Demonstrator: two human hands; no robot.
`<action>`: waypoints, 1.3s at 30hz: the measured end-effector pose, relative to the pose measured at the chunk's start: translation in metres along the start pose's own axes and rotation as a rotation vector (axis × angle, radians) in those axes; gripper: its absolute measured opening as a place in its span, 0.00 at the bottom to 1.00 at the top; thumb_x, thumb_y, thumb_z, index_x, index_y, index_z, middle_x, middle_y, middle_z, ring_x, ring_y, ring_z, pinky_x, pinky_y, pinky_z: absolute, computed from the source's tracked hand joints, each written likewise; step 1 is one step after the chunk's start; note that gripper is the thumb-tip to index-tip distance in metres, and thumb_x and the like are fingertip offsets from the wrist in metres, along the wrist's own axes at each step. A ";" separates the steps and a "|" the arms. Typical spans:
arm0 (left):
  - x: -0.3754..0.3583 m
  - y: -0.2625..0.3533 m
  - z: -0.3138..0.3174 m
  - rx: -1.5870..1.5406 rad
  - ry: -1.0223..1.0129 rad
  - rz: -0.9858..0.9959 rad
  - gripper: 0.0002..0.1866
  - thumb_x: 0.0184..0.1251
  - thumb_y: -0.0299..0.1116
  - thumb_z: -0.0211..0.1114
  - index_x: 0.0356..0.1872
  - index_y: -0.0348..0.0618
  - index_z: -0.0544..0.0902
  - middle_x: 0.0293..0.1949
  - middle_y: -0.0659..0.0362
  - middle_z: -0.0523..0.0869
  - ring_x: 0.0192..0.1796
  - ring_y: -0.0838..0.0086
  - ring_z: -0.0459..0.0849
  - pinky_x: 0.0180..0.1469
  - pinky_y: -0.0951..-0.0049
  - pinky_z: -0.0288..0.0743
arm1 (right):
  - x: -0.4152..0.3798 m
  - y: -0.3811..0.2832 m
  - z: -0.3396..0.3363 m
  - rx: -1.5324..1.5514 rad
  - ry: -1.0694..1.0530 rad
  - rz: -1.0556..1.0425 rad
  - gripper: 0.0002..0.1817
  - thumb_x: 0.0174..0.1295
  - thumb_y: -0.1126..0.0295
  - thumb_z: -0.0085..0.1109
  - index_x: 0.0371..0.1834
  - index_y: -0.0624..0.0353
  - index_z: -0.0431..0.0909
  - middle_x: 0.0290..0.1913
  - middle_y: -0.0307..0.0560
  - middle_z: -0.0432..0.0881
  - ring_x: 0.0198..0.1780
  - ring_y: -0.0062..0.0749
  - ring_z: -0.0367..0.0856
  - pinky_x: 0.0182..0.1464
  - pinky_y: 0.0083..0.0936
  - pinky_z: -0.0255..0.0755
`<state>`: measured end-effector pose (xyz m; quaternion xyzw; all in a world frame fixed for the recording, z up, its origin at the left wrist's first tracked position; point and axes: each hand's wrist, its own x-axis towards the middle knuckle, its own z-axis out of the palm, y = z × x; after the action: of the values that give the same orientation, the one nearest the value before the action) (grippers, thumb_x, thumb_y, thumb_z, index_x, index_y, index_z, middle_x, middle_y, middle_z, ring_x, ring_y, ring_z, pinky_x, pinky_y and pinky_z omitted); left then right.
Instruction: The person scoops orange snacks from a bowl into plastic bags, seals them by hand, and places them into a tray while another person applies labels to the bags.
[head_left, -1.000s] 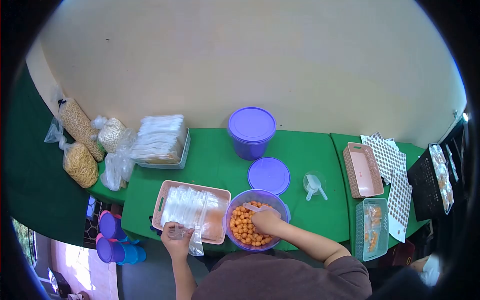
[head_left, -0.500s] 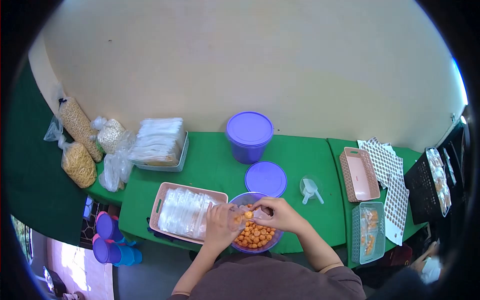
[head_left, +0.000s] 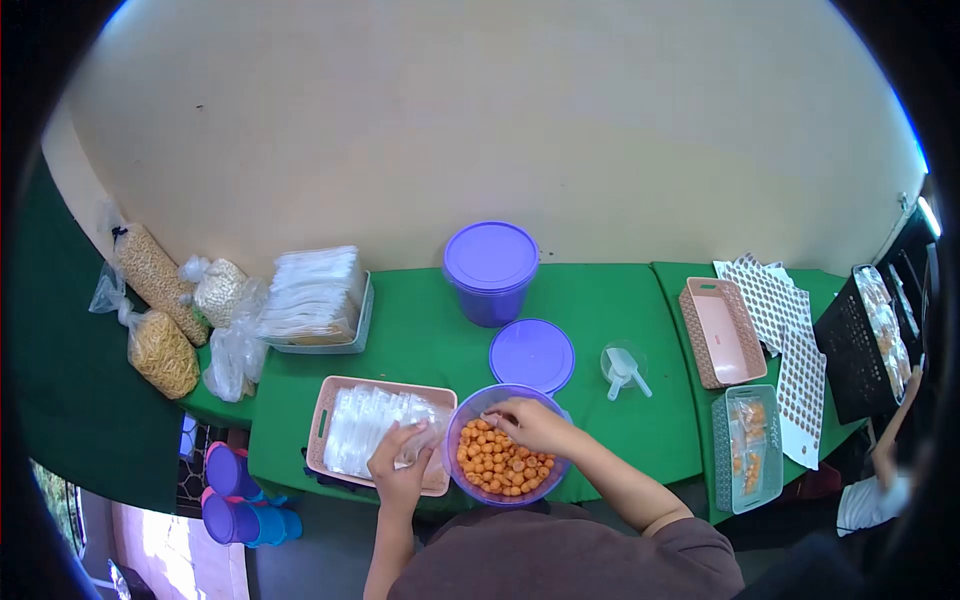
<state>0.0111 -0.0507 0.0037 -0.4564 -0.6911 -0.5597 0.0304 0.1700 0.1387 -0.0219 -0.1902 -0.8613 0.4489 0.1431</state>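
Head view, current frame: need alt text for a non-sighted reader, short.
Seen from above, a person's right hand reaches into a purple bowl of orange snack balls while the left hand holds a clear plastic bag over a pink tray of bags. All sit on a green table.

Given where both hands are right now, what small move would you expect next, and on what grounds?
Probably the right hand scoops a few orange snack balls from the purple bowl and carries them toward the left hand. The right hand is over the balls inside the bowl; the left hand holds a small clear bag beside the bowl's rim, over the pink tray of bags.
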 end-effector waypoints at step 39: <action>-0.027 0.000 -0.016 -0.047 -0.161 -0.247 0.32 0.50 0.26 0.73 0.61 0.42 0.74 0.46 0.53 0.83 0.52 0.66 0.81 0.59 0.66 0.71 | 0.010 0.059 0.024 -0.004 -0.192 0.301 0.09 0.69 0.69 0.56 0.40 0.66 0.74 0.33 0.47 0.82 0.34 0.25 0.82 0.37 0.24 0.79</action>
<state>0.0196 -0.0798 -0.0052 -0.4117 -0.7290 -0.5367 -0.1048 0.1627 0.1574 -0.0830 -0.2733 -0.8339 0.4795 -0.0091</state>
